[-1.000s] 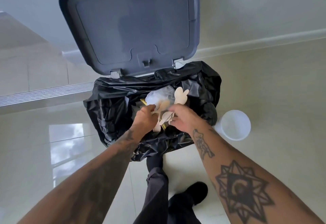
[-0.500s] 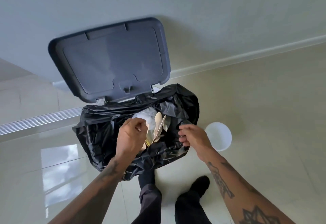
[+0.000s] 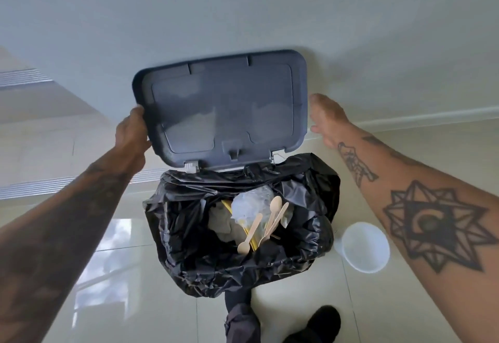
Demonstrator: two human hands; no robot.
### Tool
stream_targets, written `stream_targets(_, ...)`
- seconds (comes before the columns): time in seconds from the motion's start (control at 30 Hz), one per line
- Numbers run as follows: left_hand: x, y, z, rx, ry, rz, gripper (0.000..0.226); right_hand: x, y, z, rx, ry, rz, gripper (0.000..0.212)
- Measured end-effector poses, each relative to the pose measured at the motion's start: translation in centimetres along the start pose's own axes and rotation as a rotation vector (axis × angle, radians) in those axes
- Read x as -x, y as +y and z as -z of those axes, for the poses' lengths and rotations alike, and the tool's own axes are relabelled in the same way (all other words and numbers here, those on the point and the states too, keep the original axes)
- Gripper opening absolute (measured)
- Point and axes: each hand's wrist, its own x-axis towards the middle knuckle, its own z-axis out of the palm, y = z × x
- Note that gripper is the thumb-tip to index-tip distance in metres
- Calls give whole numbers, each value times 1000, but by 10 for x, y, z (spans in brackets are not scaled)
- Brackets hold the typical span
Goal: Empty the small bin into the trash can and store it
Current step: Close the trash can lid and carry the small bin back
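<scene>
The trash can point(image 3: 189, 270) stands on the floor, lined with a black bag, its grey lid point(image 3: 224, 110) raised upright against the wall. Inside lie wooden spoons point(image 3: 266, 224), clear plastic and yellow sticks. My left hand point(image 3: 132, 132) grips the lid's left edge. My right hand point(image 3: 328, 120) hovers at the lid's right edge with fingers spread, holding nothing. The small white bin point(image 3: 364, 247) sits upright and empty on the floor just right of the trash can.
A pale wall rises behind the can with a white baseboard point(image 3: 432, 120) running right. Glossy beige floor tiles surround the can. My leg and dark shoe point(image 3: 316, 323) stand at its front, one foot near the can's base.
Both hands have left the trash inside the bag and risen to the lid; the left now holds its left edge, the right is beside its right edge. The view pulled back.
</scene>
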Motion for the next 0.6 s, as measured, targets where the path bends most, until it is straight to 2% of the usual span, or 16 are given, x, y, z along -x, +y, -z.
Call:
stream_targets(0.1, -1, 7, -1, 36, -61, 34, 55, -5, -13, -18, -29, -54, -1, 58)
stream_targets(0.2, 15, 9, 10, 56, -37, 20, 57, 4, -11, -18, -75, 43, -33, 66)
stream_targets(0.27, 33, 5, 23, 108, -26, 18, 57, 19, -4, -10, -190, 84, -82, 72)
stream_targets(0.37, 69, -17, 48, 186, -31, 68, 76, 62, 19, 8, -331, 21, -130, 81)
stream_targets(0.43, 97, -41, 68, 199, -14, 128, 81, 89, 46, 18, -428, -37, -154, 76)
stream_targets(0.53, 132, -77, 89, 170, 18, 199, 50, 114, 92, 30, -563, -57, -217, 43)
stream_targets(0.6, 143, -101, 96, 96, 19, 212, 31, 121, 124, 31, -502, -59, -237, 32)
